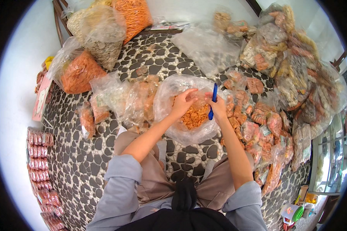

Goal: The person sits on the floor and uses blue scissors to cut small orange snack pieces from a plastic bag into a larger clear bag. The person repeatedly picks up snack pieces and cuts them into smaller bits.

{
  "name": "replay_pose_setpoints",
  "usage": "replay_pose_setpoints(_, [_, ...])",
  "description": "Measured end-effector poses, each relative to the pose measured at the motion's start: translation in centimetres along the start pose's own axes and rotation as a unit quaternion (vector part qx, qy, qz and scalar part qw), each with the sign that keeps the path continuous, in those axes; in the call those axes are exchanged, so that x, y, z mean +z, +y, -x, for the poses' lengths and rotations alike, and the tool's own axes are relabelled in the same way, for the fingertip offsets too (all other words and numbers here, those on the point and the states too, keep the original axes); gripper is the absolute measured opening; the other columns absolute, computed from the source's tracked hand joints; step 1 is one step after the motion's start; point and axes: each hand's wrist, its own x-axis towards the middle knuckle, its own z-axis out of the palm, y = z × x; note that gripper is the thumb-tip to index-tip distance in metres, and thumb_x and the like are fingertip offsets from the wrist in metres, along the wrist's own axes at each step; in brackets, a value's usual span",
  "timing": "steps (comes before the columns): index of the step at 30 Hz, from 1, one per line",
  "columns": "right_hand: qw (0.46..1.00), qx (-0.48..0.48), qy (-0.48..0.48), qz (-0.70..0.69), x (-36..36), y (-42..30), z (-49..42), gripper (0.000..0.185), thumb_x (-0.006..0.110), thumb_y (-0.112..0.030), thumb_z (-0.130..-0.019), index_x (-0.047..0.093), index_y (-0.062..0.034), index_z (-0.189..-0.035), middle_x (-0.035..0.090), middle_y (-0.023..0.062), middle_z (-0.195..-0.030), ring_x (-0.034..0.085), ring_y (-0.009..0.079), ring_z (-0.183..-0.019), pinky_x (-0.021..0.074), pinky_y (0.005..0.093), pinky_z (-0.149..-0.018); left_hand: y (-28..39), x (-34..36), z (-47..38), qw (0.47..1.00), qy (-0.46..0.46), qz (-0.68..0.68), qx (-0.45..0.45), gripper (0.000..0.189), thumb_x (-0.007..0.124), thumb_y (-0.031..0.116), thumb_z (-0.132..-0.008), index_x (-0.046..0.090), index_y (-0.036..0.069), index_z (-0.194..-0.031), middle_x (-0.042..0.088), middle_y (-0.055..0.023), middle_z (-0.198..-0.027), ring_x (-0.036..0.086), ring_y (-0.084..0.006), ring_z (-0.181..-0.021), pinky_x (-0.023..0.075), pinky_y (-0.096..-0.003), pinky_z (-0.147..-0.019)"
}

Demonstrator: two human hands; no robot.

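A large clear plastic bag (173,135) stands with its mouth wide on the floor before me, orange snack chips (193,119) inside. Over its mouth, my left hand (186,101) has curled fingers, with thumb and fingertips a little apart. Clear film (201,96) shows between my hands; whether the left grips it is hard to tell. My right hand (217,105) holds a long blue plastic tool (214,92), upright in the picture, of unclear kind. Filled clear snack bags (150,93) lie left of the big bag, and several more packets (258,117) lie to its right.
Big sacks of orange sticks (136,18), pale chips (102,46) and orange snacks (82,72) stand at the far left. A tall pile of bagged snacks (292,63) fills the right. Packet rows (39,163) line the left wall. A lidded tub (292,212) and a glass case (328,161) stand lower right.
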Motion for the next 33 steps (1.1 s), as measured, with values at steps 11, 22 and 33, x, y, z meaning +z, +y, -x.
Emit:
replay_pose_setpoints(11, [0.995, 0.072, -0.065, 0.024, 2.1, 1.7, -0.8, 0.019, 0.055, -0.019, -0.086, 0.058, -0.0073, -0.101, 0.049, -0.0018, -0.068, 0.043, 0.0073, -0.051, 0.0348, 0.0217, -0.046, -2.1, -9.1, 2.5, 0.841, 0.5, -0.169, -0.117, 0.042, 0.061, 0.031, -0.083, 0.05, 0.007, -0.116, 0.046, -0.0137, -0.119, 0.039, -0.0258, -0.114, 0.0284, -0.0386, -0.098])
replay_pose_setpoints(22, [0.985, 0.026, 0.025, 0.168, -14.4, 2.3, -0.7, 0.024, 0.048, -0.023, -0.091, 0.057, -0.0052, -0.105, 0.058, 0.0009, -0.083, 0.053, 0.0079, -0.066, 0.0395, 0.0217, -0.05, 0.3, 6.2, 1.7, 0.985, 0.042, -0.121, 0.115, 0.024, 0.055, 0.026, -0.087, 0.054, 0.005, -0.098, 0.05, -0.0105, -0.103, 0.046, -0.0258, -0.102, 0.0345, -0.0351, -0.09])
replay_pose_setpoints(33, [0.937, 0.275, 0.196, 0.093, -29.2, 18.6, 9.5, 0.022, 0.049, -0.018, -0.09, 0.056, -0.0032, -0.105, 0.059, 0.0015, -0.078, 0.052, 0.0079, -0.056, 0.0405, 0.0218, -0.049, -15.6, 27.6, 3.7, 0.854, -0.279, -0.387, -0.209, 0.059, 0.061, 0.039, -0.081, 0.039, -0.001, -0.117, 0.042, -0.0205, -0.116, 0.046, -0.0349, -0.105, 0.0405, -0.0428, -0.089])
